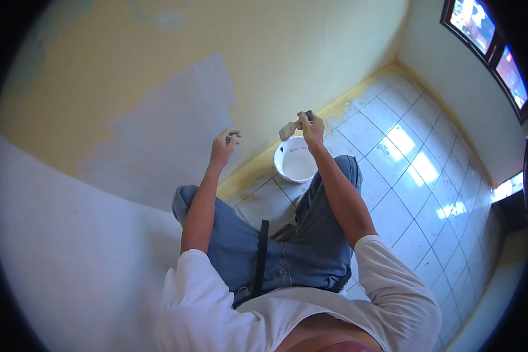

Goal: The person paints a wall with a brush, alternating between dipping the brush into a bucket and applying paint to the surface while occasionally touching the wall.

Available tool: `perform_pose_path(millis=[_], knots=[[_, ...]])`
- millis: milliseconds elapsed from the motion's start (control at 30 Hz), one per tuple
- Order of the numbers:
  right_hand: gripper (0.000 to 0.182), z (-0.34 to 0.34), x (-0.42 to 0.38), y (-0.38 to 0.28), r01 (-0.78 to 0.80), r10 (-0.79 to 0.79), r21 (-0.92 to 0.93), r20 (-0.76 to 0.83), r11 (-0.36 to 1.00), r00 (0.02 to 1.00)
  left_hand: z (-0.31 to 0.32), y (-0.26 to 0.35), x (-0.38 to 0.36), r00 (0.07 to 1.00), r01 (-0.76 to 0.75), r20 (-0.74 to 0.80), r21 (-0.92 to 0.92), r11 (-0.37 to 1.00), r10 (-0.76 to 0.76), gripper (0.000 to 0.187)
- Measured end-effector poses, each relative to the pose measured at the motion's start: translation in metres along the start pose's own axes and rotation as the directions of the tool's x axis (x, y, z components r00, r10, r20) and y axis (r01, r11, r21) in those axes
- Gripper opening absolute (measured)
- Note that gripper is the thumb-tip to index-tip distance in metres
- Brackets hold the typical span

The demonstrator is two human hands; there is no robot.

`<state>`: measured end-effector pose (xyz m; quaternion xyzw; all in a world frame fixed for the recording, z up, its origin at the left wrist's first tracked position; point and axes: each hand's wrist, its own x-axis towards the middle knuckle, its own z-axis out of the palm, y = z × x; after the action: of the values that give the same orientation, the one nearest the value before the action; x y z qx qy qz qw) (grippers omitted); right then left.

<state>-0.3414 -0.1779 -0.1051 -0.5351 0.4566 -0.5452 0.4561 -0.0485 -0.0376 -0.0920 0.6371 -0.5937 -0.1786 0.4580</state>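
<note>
My right hand [312, 130] is closed on the dark handle of a paint brush [288, 131], whose pale, coated head points left over the near rim area of a white bucket [280, 167]. White paint or a similar liquid shows inside the bucket, which stands on the floor between my knee and the wall. My left hand [224, 145] is raised near the wall, its fingers curled round a small dark object too small to name. Behind it, the yellow wall [176, 41] carries a pale, freshly coated-looking patch [182, 111].
White floor tiles [413, 240] with smears run to the right, reflecting light. A yellow strip edges the floor along the wall. Dark-framed windows [496, 50] are at the upper right, with a dark object [510, 208] below them. My bent legs in jeans flank the middle.
</note>
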Motion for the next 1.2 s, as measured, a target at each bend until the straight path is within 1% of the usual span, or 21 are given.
perform_pose_path(millis=[33,133,200,267,333,400,500,533,600,700,767,800,833,867,900,933,967,1000,1067,1100,1200], knots=[[0.029,0.000,-0.002,-0.004,0.031,-0.033,0.057,0.030,0.998,0.999,-0.001,0.005,-0.004,1.000,-0.012,0.016,-0.018,1.000,0.013,0.020],[0.036,-0.004,-0.015,-0.014,0.000,-0.010,0.194,0.050,0.981,0.999,0.008,0.030,-0.013,0.997,-0.041,0.055,-0.051,0.998,0.044,0.021],[0.034,-0.009,-0.023,-0.012,-0.002,0.000,0.205,0.011,0.979,1.000,0.010,0.052,-0.014,0.997,-0.038,0.068,-0.065,0.997,0.042,0.022],[0.032,-0.006,-0.026,-0.003,-0.007,0.015,0.194,-0.041,0.981,0.999,0.016,0.049,-0.020,0.999,-0.025,0.035,-0.138,0.990,0.030,0.022],[0.033,-0.005,-0.034,-0.007,-0.003,0.011,0.100,-0.077,0.995,0.997,0.017,0.034,-0.027,1.000,-0.012,0.011,-0.177,0.984,0.015,0.022],[0.036,0.000,-0.030,0.010,0.037,-0.028,0.099,-0.091,0.994,0.995,0.024,0.011,-0.036,1.000,0.023,0.001,-0.200,0.980,-0.023,0.023],[0.035,-0.003,-0.046,-0.013,0.115,-0.117,-0.149,-0.001,0.982,0.993,0.039,-0.018,-0.037,0.995,0.078,-0.036,-0.324,0.943,-0.095,0.025],[0.030,-0.003,-0.047,-0.015,0.064,-0.059,-0.131,0.039,0.989,0.997,0.045,-0.027,-0.030,0.993,0.070,-0.070,-0.335,0.940,-0.099,0.025],[0.026,-0.001,-0.047,-0.013,0.228,-0.206,-0.241,0.111,0.943,0.972,0.060,-0.043,-0.018,0.989,0.067,-0.098,-0.354,0.933,-0.109,0.026],[0.024,0.001,-0.035,0.004,0.481,-0.416,-0.397,0.242,0.782,0.877,0.049,-0.007,0.009,0.999,-0.001,-0.045,-0.341,0.940,-0.015,0.027],[0.021,0.002,-0.025,0.011,0.518,-0.402,-0.449,0.332,0.728,0.854,0.045,-0.001,0.014,1.000,0.021,0.010,-0.317,0.948,-0.019,0.027],[0.020,0.005,-0.018,0.018,0.516,-0.391,-0.509,0.339,0.689,0.856,0.044,-0.002,0.019,0.999,0.035,0.041,-0.303,0.952,-0.024,0.027],[0.019,0.007,-0.010,0.030,0.511,-0.368,-0.566,0.355,0.647,0.859,0.047,-0.008,0.026,1.000,0.009,0.023,-0.280,0.960,-0.002,0.026],[0.017,0.010,-0.001,0.059,0.486,-0.383,-0.544,0.299,0.684,0.874,0.051,-0.015,0.032,1.000,0.000,0.010,-0.261,0.965,0.003,0.026],[0.019,0.011,0.003,0.076,0.413,-0.314,-0.578,0.269,0.703,0.911,0.055,-0.014,0.039,1.000,0.020,0.014,-0.285,0.958,-0.016,0.025],[0.025,0.012,0.002,0.089,0.348,-0.243,-0.676,0.250,0.649,0.937,0.055,-0.009,0.041,0.999,0.044,0.017,-0.303,0.952,-0.041,0.025],[0.028,0.015,-0.004,0.093,0.266,-0.175,-0.671,0.201,0.692,0.964,0.056,-0.002,0.042,0.997,0.078,0.041,-0.338,0.938,-0.068,0.024],[0.028,0.013,-0.009,0.110,0.223,-0.147,-0.684,0.169,0.694,0.975,0.057,0.005,0.051,0.996,0.089,0.046,-0.371,0.924,-0.077,0.024],[0.027,0.010,-0.010,0.139,0.155,-0.112,-0.699,0.107,0.698,0.988,0.065,0.009,0.068,0.985,0.172,0.092,-0.363,0.916,-0.149,0.026],[0.027,0.010,-0.018,0.145,0.101,-0.073,-0.659,0.070,0.745,0.995,0.070,0.010,0.067,0.976,0.214,0.114,-0.352,0.911,-0.185,0.027],[0.027,0.002,-0.027,0.171,-0.009,0.046,-0.625,0.043,0.781,0.998,0.088,0.012,0.078,0.961,0.275,0.127,-0.358,0.893,-0.245,0.027]])
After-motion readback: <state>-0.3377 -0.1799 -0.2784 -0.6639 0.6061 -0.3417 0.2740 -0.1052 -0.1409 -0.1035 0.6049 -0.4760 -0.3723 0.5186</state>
